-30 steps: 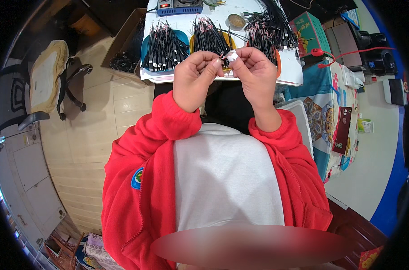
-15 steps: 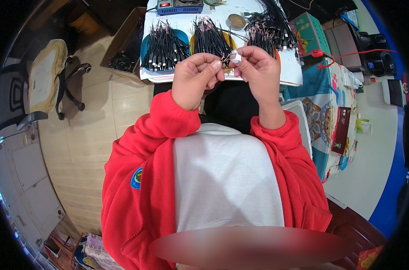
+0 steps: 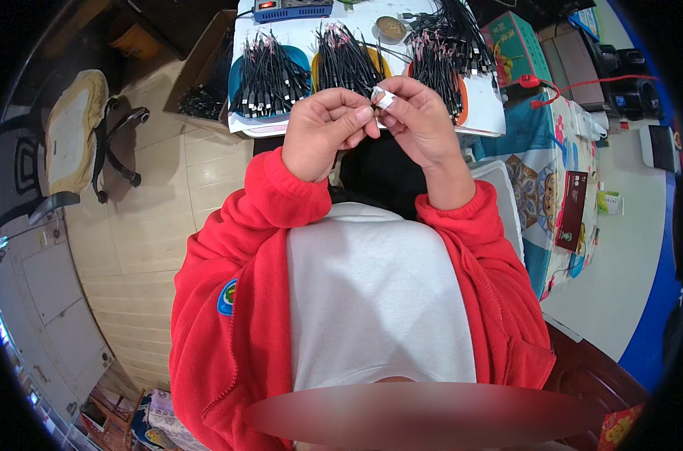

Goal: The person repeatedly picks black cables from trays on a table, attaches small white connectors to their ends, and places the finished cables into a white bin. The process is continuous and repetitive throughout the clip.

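My left hand [image 3: 328, 129] and my right hand [image 3: 419, 126] meet close together at the table's near edge. Between the right thumb and forefinger sits a small white piece [image 3: 384, 98] with a greyish end; its exact kind is too small to make out. The left thumb and forefinger are pinched together just beside it, and whatever lies in them is hidden. Beyond the hands, short black cables with pale plugs and pinkish wire ends fill a blue tray [image 3: 302, 57], a yellow tray [image 3: 316, 79] and an orange tray [image 3: 463, 113].
A blue device with a red switch [image 3: 292, 10] stands at the table's back, with a small round dish [image 3: 391, 28] farther right. More black cables [image 3: 461, 34] lie behind the orange tray. A cardboard box [image 3: 198, 98] stands left of the table, a wheeled chair [image 3: 78, 135] farther left.
The white piece has tilted and shifted slightly left with my right fingers. Both hands stay together, and the whole view has moved a little.
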Tool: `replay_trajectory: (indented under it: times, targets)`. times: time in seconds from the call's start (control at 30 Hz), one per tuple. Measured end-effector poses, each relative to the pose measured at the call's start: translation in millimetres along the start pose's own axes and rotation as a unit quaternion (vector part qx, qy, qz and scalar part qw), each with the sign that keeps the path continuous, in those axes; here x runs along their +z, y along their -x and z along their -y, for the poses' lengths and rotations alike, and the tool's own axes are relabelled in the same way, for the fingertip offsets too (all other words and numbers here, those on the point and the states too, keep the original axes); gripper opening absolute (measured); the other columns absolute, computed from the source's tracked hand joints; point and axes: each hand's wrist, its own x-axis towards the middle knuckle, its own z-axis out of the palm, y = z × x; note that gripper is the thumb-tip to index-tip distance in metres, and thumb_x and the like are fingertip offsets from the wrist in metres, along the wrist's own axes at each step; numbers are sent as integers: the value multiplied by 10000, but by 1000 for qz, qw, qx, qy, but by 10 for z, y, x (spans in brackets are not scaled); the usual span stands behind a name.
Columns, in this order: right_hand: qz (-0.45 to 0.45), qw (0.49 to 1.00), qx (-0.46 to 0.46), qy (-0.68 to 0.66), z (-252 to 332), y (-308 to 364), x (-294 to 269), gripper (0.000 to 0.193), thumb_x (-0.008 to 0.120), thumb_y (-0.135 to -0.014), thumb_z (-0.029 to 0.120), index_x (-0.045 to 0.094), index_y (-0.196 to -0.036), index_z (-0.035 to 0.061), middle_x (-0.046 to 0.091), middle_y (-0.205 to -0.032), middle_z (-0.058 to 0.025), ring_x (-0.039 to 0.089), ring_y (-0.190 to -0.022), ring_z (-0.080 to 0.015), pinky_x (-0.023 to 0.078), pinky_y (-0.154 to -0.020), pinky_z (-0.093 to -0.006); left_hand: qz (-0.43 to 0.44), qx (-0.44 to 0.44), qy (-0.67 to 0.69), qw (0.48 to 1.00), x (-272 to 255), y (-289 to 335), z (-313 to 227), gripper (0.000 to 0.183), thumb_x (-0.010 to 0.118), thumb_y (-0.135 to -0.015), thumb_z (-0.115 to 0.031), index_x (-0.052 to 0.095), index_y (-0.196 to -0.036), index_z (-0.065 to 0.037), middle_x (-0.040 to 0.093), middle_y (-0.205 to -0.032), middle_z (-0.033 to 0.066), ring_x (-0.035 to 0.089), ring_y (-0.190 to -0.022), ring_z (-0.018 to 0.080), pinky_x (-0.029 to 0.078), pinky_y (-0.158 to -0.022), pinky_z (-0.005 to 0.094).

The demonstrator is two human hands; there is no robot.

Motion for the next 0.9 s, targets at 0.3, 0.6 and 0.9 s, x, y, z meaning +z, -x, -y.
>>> replay_trajectory:
  times: [0.3,0.6,0.9]
  targets:
    - [14,995,-16,-94,-104,29,53,166,581,-895,57,565,-1044,-13,629,-893,-70,609,-743,-135,487,-672,-229,13,10,73,997,-25,-13,85,97,573,-890,-42,584,-966,18,638,-776,105,514,-597,87,384,-522,181]
    - [11,994,-29,-102,-129,52,121,148,580,-895,58,568,-1028,-5,624,-883,-64,591,-714,-111,484,-669,-217,16,8,94,995,-15,4,102,98,581,-883,-32,583,-968,18,634,-791,110,519,-625,101,416,-557,193]
    - [-7,999,-9,35,-21,103,-6,163,565,-894,66,546,-1044,5,590,-934,-42,576,-820,-105,468,-718,-223,-8,83,-267,960,-8,61,36,167,575,-890,-40,655,-1025,20,667,-765,48,520,-620,36,410,-546,176]
